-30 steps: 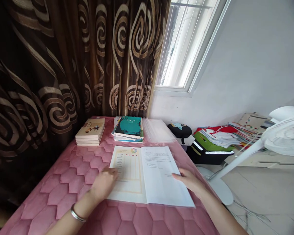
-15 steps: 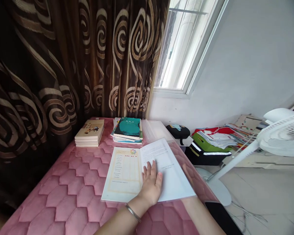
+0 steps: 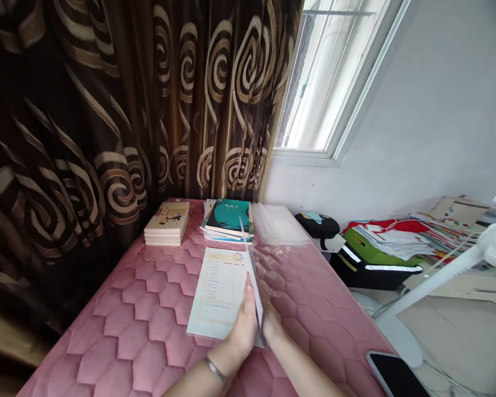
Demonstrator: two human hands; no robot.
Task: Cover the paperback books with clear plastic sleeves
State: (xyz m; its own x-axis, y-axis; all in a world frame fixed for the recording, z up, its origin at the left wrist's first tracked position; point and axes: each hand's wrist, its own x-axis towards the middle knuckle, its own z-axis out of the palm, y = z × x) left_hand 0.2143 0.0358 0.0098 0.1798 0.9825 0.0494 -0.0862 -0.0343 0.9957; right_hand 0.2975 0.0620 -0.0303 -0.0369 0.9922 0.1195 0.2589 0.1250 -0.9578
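Observation:
A thin booklet [image 3: 219, 289] lies open on the pink quilted table cover [image 3: 149, 309]. Its right-hand leaf [image 3: 253, 278] stands almost upright on edge, with a clear plastic cover [image 3: 273, 264] behind it. My left hand [image 3: 244, 324] presses against the left face of that raised leaf, a silver bracelet on the wrist. My right hand [image 3: 271, 321] is against its right face, fingers mostly hidden behind the paper. The two hands hold the leaf between them.
A stack of tan books [image 3: 167, 223] and a pile topped by a teal book [image 3: 229, 218] sit at the far edge, beside clear plastic sleeves [image 3: 281, 226]. A black phone [image 3: 397, 375] lies at the near right corner. Brown curtain behind, window, fan and clutter on the right.
The right-hand leaf went from lying flat to standing upright. My left hand crossed from the left page to the leaf; my right hand came in against its other side. The view shifted right.

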